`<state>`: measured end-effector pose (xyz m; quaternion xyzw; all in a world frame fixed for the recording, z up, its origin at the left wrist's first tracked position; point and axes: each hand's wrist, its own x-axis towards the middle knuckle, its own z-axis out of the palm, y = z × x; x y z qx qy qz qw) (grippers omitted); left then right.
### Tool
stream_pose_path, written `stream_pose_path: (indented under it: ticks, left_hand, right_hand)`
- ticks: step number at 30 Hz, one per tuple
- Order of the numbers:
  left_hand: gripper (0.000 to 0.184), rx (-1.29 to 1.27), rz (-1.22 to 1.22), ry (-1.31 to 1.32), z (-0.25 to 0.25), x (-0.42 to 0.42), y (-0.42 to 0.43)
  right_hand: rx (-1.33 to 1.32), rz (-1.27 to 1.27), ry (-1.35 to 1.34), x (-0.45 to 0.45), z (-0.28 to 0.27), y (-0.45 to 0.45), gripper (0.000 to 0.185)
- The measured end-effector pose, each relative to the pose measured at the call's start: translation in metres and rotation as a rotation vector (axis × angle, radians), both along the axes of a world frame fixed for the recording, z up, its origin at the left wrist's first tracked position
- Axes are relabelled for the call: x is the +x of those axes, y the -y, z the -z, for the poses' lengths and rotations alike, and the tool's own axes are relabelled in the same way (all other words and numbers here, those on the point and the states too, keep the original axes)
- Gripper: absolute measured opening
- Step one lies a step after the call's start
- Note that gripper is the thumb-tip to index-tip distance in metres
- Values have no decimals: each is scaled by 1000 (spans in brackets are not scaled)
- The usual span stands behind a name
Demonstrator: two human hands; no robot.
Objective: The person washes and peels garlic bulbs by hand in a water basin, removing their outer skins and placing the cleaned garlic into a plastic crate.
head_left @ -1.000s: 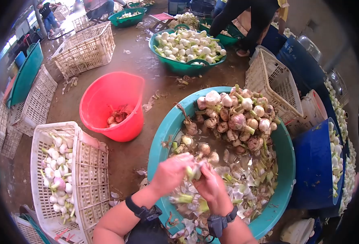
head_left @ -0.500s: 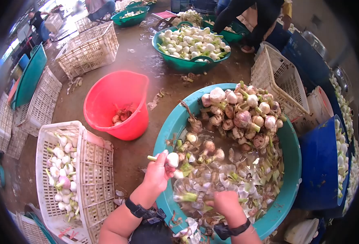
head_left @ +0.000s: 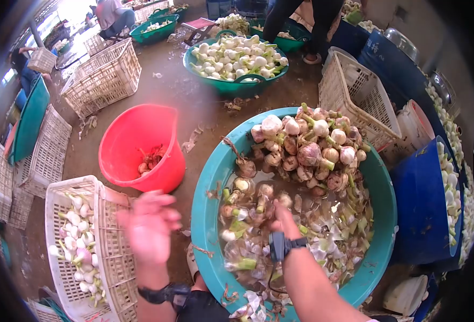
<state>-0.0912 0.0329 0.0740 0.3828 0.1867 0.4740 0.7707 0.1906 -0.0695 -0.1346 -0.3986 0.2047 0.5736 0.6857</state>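
The right hand [head_left: 286,222] reaches into the tub [head_left: 380,209], its fingers at a pale bulb [head_left: 284,200] near the middle, slightly toward 11 o'clock; the fingertips are partly hidden, so closure and hold cannot be told. For a secure grasp, the fingers should close around one bulb's body, clear of the loose skins [head_left: 322,244] at 4 to 5 o'clock. The left hand [head_left: 150,225], blurred at 9 o'clock from the right, has its fingers loosely spread with nothing visible in them. A heap of bulbs [head_left: 317,145] occupies 12 to 1 o'clock inside the tub. Outside it, a red bucket [head_left: 162,177] stands at 10 o'clock and a white crate [head_left: 120,257] between 8 and 9.
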Motion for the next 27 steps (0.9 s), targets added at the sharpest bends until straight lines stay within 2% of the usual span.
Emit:
stream_pose_path:
  ticks: [1,2,4,6,7,8,9,10,11,13,14,16,17,18,19,20,21,22,23,24,26,27]
  left_hand:
    - [59,35,61,-242,14,19,-1]
    - [56,52,163,-427,24,38,4]
    - [53,-64,366,-729,55,77,21]
    - [46,-140,489,-874,61,106,36]
    - [43,-189,596,-833,68,110,37]
    - [40,-237,702,-789,72,112,38]
    - [32,-134,607,-858,68,116,42]
    - [32,-132,612,-865,73,114,44]
    - [30,-162,606,-786,81,110,45]
    - [23,-291,607,-628,85,98,43]
    - [23,-295,601,-628,84,94,42]
    - [29,-349,583,-520,83,88,42]
    - [29,-351,579,-518,84,85,41]
    - [33,-108,585,-507,85,84,40]
    - [38,136,586,-493,86,83,38]
    - [38,133,587,-493,89,80,34]
    - [39,236,608,-565,91,79,27]
    - [42,343,629,-635,90,79,19]
    - [42,295,832,-1083,63,78,15]
    - [42,300,837,-1081,51,78,19]
    - [44,447,852,-1202,42,77,30]
    - [45,795,584,-1068,49,71,40]
  right_hand:
    - [-284,-108,260,-8,-33,4,30]
    - [-293,-120,262,-19,-60,14,30]
    - [-139,-526,805,-41,-95,40,32]
    - [-55,-715,1236,-58,-99,66,32]
    - [-61,-731,1270,-72,-124,65,31]
    - [-35,-766,1470,-80,-137,64,29]
    - [-72,-887,1492,-80,-152,62,28]
    - [-109,-1008,1512,-80,-160,60,26]
    - [-109,-1004,1508,-82,-157,61,26]
    - [-160,-1089,1715,-87,-144,60,26]
    - [-156,-1095,1714,-86,-131,59,26]
    - [54,-859,907,-80,-110,54,27]
    - [67,-709,491,-82,-114,54,31]
    - [69,-711,491,-84,-116,52,31]
    - [14,-611,412,-86,-116,51,30]
    - [-44,-509,330,-88,-116,52,29]
    - [-48,-506,327,-92,-115,55,29]
    - [-26,-531,827,-96,-115,59,27]
    - [-4,-535,1329,-99,-116,61,25]
    - [-8,-529,1330,-96,-124,61,25]
    - [-195,-650,1779,-90,-145,59,21]
    - [-140,-510,1163,-89,-135,57,21]
